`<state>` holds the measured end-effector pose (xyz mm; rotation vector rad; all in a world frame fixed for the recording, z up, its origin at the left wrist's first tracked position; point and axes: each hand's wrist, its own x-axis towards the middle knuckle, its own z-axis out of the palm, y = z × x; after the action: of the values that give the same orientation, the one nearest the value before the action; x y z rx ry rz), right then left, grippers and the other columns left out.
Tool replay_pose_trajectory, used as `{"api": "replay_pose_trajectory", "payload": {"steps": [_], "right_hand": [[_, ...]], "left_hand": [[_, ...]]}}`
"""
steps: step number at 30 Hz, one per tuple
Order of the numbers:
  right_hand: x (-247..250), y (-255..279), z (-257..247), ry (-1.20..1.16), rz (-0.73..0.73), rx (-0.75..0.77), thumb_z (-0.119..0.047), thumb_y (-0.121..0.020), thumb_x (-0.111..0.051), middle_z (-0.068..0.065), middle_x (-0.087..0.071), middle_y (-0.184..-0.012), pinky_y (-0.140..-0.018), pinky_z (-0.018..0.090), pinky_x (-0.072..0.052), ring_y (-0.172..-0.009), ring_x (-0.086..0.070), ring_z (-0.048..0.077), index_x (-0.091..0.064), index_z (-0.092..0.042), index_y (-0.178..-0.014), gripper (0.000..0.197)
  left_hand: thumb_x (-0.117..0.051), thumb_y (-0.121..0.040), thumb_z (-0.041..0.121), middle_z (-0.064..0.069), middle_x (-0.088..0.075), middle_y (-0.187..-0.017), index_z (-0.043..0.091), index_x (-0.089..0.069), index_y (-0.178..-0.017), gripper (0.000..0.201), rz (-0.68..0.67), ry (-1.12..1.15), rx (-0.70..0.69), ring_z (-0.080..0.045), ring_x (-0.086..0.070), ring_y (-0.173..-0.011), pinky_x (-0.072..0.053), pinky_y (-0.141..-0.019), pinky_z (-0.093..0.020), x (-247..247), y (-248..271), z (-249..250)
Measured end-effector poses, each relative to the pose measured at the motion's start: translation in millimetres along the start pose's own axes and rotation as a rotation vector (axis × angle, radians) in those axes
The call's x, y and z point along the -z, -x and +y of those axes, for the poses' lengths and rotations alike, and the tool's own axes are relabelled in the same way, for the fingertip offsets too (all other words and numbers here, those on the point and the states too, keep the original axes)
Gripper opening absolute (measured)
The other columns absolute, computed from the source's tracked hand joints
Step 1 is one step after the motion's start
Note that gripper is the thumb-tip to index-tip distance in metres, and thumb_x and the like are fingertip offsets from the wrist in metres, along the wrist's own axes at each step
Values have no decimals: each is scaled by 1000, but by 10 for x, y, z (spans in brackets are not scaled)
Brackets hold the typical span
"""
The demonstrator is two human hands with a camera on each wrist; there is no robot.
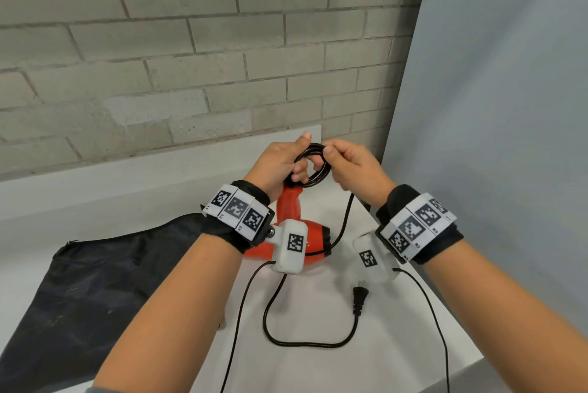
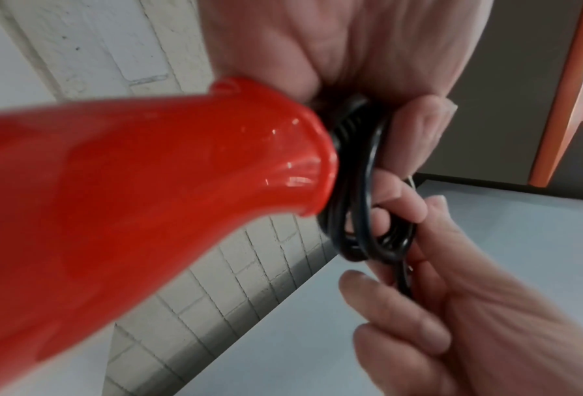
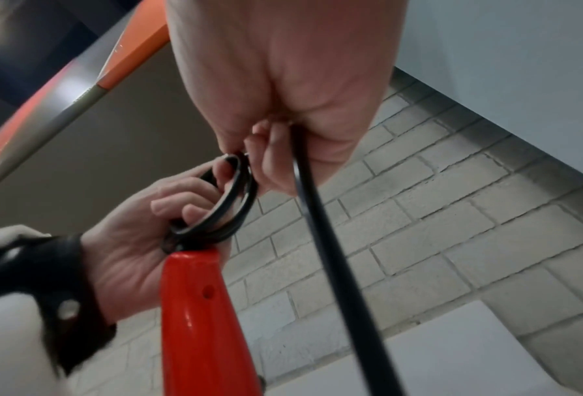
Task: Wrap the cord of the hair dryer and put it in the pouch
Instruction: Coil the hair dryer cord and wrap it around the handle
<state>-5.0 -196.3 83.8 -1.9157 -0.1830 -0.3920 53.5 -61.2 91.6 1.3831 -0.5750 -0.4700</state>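
**Stock on view: one dryer, one cord, one pouch, two hands**

I count, largest first:

1 brick wall (image 1: 159,42), grey, behind the work area.

1 surface (image 1: 318,367), white, carrying the items below.

1 pouch (image 1: 95,290), black fabric, lying flat on the left part of the surface, well apart from the hands.

1 hair dryer (image 1: 288,211), red, raised off the surface with its handle end up toward the hands and its barrel hanging low behind the left wrist.

1 cord (image 1: 310,163), black. I see several loops gathered into one coil at the handle end; the loose remainder runs down from the right hand, curves across the surface and ends in 1 plug (image 1: 359,298), which lies on the surface near the right wrist.

2 hands. The left hand (image 1: 280,163) has its grip clenched round the coil, fingers threaded through the loops, just beside the handle end. The right hand (image 1: 353,166) has its grip pinching the cord at the coil's top edge, the free length passing out under the palm.

2 wrist bands (image 1: 237,212), black with white marker tiles, one per wrist.
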Motion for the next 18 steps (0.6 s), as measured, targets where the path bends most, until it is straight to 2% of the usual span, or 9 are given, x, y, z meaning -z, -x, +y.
{"api": "replay_pose_trajectory", "payload": {"steps": [2, 3, 5, 9, 11, 15, 18], "right_hand": [[-25, 12, -20, -17, 39, -5, -9, -96, -40, -17, -54, -47, -39, 8, -32, -37, -41, -2, -62, -1, -88, 25], [-37, 17, -35, 4, 66, 0, -7, -96, -41, -17, -55, -47, -43, 8, -36, -40, -45, -3, -62, 5, -89, 26], [-53, 22, -49, 53, 115, 18, -7, -94, -44, -17, -55, -49, -49, 6, -38, -45, -48, -6, -64, 10, -90, 26], [-84, 22, -53, 113, 150, 43, -8, -93, -47, -10, -55, -63, -55, 4, -37, -51, -50, -10, -67, 5, -94, 24], [-102, 24, -56, 140, 168, 45, -9, -93, -47, -11, -56, -64, -58, 3, -38, -55, -51, -12, -68, 1, -95, 23], [-130, 35, -57, 166, 197, 47, -11, -93, -48, -12, -56, -65, -63, 2, -40, -61, -53, -13, -68, -3, -93, 22], [-151, 42, -51, 185, 234, 50, -13, -93, -49, -10, -57, -66, -62, 2, -41, -60, -53, -13, -69, -7, -95, 21]], "left_hand": [[-39, -95, 33, 8, -39, -35, 3, -61, -68, 46, 13, 8, -7, -7, -31, -33, -42, -49, -19, 9, 3, -14], [-38, -96, 32, 8, -38, -35, 4, -61, -68, 46, 17, 7, -16, -6, -32, -33, -44, -50, -19, 12, 9, -27], [-37, -96, 28, 8, -38, -35, 5, -61, -69, 43, 3, -9, -45, -5, -35, -34, -48, -53, -18, 22, 23, -51], [-42, -94, 16, 9, -39, -37, 5, -61, -77, 27, -40, -101, -118, -3, -38, -38, -50, -61, -18, 55, 73, -91], [-44, -93, 12, 10, -41, -39, 6, -60, -79, 22, -35, -121, -143, -3, -39, -40, -50, -63, -18, 56, 97, -107], [-44, -94, 13, 11, -42, -40, 7, -59, -80, 22, 16, -126, -171, -3, -41, -40, -50, -63, -18, 23, 125, -137], [-46, -93, 12, 11, -45, -41, 13, -55, -83, 14, 73, -133, -210, -2, -41, -40, -49, -65, -24, -4, 145, -162]]}}
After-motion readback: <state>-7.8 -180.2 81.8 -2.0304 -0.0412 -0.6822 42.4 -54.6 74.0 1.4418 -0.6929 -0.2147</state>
